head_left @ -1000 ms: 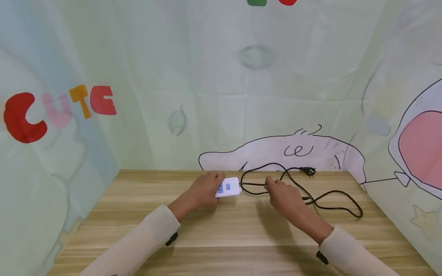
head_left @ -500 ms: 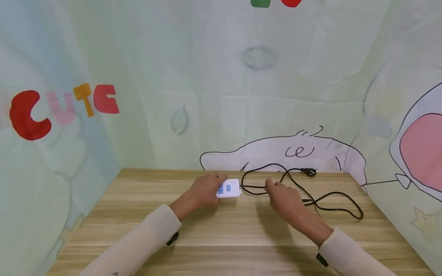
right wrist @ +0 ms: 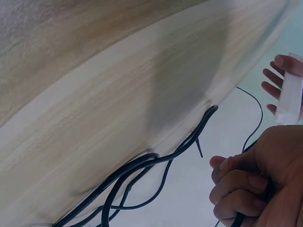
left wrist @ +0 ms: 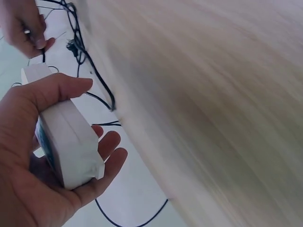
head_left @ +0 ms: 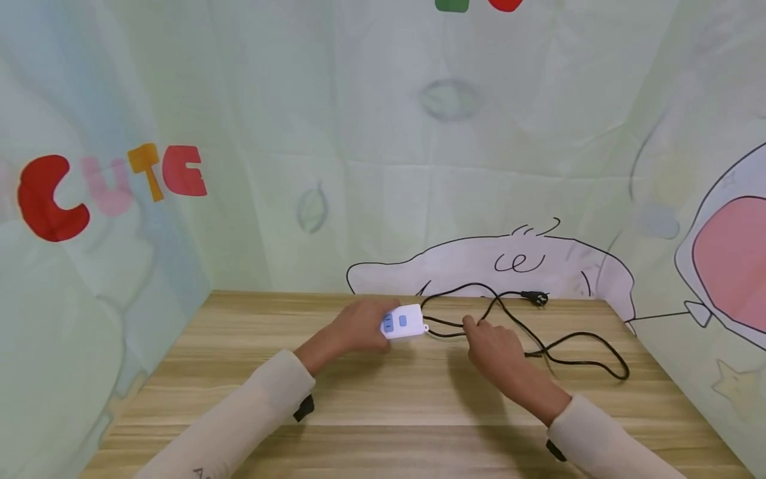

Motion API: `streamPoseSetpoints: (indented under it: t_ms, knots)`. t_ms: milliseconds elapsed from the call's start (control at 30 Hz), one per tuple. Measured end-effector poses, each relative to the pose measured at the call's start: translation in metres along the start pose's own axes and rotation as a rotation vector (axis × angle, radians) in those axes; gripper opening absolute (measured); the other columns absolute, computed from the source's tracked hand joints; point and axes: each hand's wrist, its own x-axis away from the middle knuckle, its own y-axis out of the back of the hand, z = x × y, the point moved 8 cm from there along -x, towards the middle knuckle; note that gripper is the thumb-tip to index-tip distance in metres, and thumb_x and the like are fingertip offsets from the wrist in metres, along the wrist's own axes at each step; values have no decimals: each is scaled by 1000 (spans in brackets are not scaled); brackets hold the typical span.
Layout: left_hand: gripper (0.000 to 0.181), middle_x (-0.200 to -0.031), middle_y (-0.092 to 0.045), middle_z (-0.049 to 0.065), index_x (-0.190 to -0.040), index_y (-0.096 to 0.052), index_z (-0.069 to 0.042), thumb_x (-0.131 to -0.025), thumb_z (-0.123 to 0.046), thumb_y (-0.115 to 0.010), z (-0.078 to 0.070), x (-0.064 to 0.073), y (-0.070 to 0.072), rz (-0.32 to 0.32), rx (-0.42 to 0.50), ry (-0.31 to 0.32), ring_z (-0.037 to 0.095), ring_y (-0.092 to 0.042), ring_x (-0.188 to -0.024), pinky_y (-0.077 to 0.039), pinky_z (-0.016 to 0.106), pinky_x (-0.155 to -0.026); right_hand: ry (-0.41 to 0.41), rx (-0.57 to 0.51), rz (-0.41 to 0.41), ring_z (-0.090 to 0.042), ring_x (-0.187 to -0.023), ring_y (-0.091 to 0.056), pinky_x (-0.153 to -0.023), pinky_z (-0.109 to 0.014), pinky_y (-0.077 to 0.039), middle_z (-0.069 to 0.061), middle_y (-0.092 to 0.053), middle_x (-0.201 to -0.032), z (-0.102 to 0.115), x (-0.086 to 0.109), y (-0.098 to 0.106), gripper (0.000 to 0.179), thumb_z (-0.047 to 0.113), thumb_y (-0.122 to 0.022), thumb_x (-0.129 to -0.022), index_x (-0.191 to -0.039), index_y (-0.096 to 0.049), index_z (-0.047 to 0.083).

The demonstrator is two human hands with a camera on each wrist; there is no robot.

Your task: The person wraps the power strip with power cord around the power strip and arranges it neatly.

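A person's left hand (head_left: 360,324) grips a white power strip (head_left: 413,322) over the far part of a wooden table (head_left: 371,406), its long axis running left to right, cable end pointing rightward. The right hand (head_left: 498,351) is clenched around the black cable (head_left: 583,362), whose plug (head_left: 534,297) lies near the back edge.

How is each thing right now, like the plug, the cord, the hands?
White rectangular plastic socket block: held, nothing in its visible slots.
Black plug with metal prongs: unplugged.
Long thin black cord: loosely looped, crossing itself.
Bare left hand: gripping the block.
Bare right hand: gripping the cord.
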Motion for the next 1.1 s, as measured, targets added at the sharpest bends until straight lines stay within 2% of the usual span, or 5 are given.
streamPoseSetpoints:
  t_ms: [233, 533, 700, 833, 1100]
  knots:
    - [89, -121, -78, 5, -159, -63, -16, -75, -24, -94, -15, -3, 7, 1, 123, 0, 20, -63, -98, -50, 37, -83, 25, 8, 5, -28, -54, -58, -51, -46, -54, -12, -60, -67, 11, -1, -9, 10, -1, -68, -104, -108, -60, 2]
    - [83, -111, -78, 5, -148, -67, -13, -71, -23, -97, -25, -6, 8, -18, 182, -10, 19, -64, -93, -49, 32, -77, 106, 23, 12, -23, -62, -63, -54, -45, -59, -12, -67, -73, 39, -2, -15, 9, 0, -71, -105, -112, -68, 5]
    - [74, -107, -78, 5, -139, -69, -14, -71, -23, -97, -28, -7, 7, -37, 197, 0, 19, -65, -91, -49, 32, -75, 166, -35, -75, -25, -61, -63, -51, -45, -56, -10, -64, -70, 44, -5, -20, 11, 2, -76, -102, -106, -67, 7]
    - [72, -107, -77, 5, -136, -70, -15, -71, -23, -98, -26, -9, 6, -51, 185, 32, 21, -64, -92, -48, 33, -75, 249, -36, -134, -19, -56, -54, -48, -42, -50, -5, -60, -66, 43, -12, -44, 9, 15, -74, -108, -105, -65, 11]
    - [73, -110, -78, 7, -138, -71, -16, -71, -20, -99, -20, -11, 2, -57, 124, 101, 24, -64, -93, -48, 37, -76, 327, -20, -15, -28, -69, -64, -57, -42, -55, -10, -66, -78, 67, 3, 0, 12, 19, -70, -111, -108, -66, 8]
